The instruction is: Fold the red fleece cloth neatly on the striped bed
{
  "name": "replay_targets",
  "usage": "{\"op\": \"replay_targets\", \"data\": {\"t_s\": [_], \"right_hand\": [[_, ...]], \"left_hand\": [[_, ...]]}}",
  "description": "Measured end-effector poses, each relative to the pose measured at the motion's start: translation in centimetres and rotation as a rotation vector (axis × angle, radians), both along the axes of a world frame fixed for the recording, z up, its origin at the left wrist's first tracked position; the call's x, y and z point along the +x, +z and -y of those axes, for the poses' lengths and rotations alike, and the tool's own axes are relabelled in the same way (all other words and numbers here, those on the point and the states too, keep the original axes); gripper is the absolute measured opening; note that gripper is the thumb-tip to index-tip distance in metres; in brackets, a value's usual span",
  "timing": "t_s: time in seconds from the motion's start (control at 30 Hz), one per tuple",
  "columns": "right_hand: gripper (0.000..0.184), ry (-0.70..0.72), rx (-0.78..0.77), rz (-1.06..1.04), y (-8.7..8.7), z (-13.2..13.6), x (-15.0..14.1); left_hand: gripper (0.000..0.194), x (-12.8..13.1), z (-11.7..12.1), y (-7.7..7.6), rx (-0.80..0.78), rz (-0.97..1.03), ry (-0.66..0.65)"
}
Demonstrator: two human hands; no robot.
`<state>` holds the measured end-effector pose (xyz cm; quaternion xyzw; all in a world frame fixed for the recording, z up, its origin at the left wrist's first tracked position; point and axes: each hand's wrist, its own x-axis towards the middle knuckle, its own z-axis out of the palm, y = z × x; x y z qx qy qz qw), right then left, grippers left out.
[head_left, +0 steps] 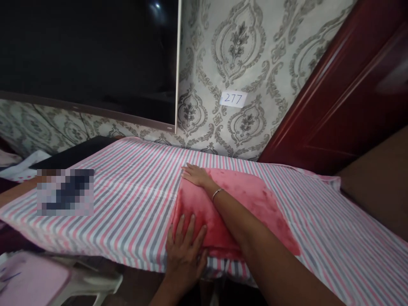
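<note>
A folded red-pink plush cloth (pixel 255 191) lies flat on a striped tablecloth (pixel 127 191) in pink, grey and white. My left hand (pixel 185 250) rests on the near left corner of the plush cloth, fingers spread. Farther back, my right hand (pixel 196 175) lies on the cloth's far left corner with its fingers stretched out. A thin bracelet circles the right wrist. My right forearm crosses over the middle of the cloth and hides part of it.
A large dark television screen (pixel 89 55) hangs on the patterned wall above the table. Dark red glossy wood (pixel 318 93) stands at the right. A pink-topped stool (pixel 35 278) is at the lower left. A paper label (pixel 233 99) reads 277. A blurred patch covers something at left.
</note>
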<state>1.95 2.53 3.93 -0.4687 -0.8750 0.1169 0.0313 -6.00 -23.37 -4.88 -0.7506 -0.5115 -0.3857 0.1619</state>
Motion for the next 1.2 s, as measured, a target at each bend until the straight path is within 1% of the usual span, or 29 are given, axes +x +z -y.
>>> {"op": "replay_targets", "data": {"t_s": [0.13,0.2,0.27,0.33,0.43,0.47,0.53,0.6,0.7,0.77,0.83,0.9,1.07,1.2], "right_hand": [[0.062,-0.024,0.048,-0.06,2.0,1.5,0.5],[0.061,-0.028,0.112,-0.089,3.0,2.9,1.7],[0.059,-0.021,0.169,-0.088,3.4,4.7,3.7],[0.058,0.004,0.18,-0.061,3.3,6.9,6.4],[0.056,0.031,0.121,-0.03,2.4,10.1,10.5],[0.055,0.032,0.097,-0.027,2.2,11.0,11.5],[0.055,0.039,0.063,-0.026,1.8,12.3,12.8],[0.053,0.065,0.053,-0.014,1.5,12.8,13.1],[0.054,0.077,0.065,0.025,1.2,12.0,12.7],[0.058,0.067,0.078,0.044,0.9,10.8,12.4],[0.061,0.054,0.08,0.056,0.7,9.2,12.0],[0.063,0.025,0.065,0.07,0.6,7.5,11.7],[0.066,-0.083,-0.023,0.037,0.8,3.3,10.4],[0.067,-0.137,-0.021,0.012,0.3,1.2,9.9]], "left_hand": [[0.051,0.0,-0.3,-0.2,0.041,-0.02,0.011],[0.051,0.0,-0.5,-0.4,0.054,-0.007,0.016],[0.05,0.0,-0.5,-0.3,0.049,0.002,0.018],[0.05,0.2,-0.2,0.4,0.022,0.011,0.023],[0.054,1.5,0.5,2.2,-0.004,0.048,0.03],[0.055,2.2,0.7,2.8,-0.006,0.052,0.004],[0.057,3.9,0.8,3.6,-0.01,0.025,-0.09],[0.06,5.6,0.5,3.6,-0.033,-0.045,-0.169],[0.069,7.1,-0.2,2.2,-0.051,-0.138,-0.162],[0.07,7.3,-0.5,1.1,-0.049,-0.165,-0.15],[0.068,7.2,-0.6,0.5,-0.056,-0.171,-0.152],[0.066,7.0,-0.5,0.3,-0.068,-0.169,-0.154],[0.063,7.0,-0.3,0.7,-0.063,-0.163,-0.15],[0.063,7.1,-0.4,0.6,-0.063,-0.145,-0.15]]}}
